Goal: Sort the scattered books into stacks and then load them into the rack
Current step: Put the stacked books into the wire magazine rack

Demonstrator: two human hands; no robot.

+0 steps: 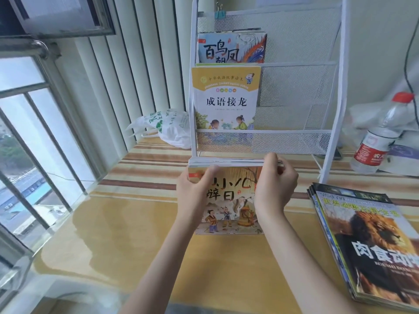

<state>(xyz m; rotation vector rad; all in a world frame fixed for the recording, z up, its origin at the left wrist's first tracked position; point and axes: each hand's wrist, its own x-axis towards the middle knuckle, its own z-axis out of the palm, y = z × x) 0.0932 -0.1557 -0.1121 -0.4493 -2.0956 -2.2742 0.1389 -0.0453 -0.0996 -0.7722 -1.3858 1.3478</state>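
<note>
Both hands round book stack, just in front of rack.

You have a thin stack of orange-covered picture books tilted up near the desk's far edge, just before the white wire-mesh rack. In the rack's left side stand a yellow-and-white book and, above it, a blue book. A fanned stack of lion-cover magazines lies at the desk's right edge.
</note>
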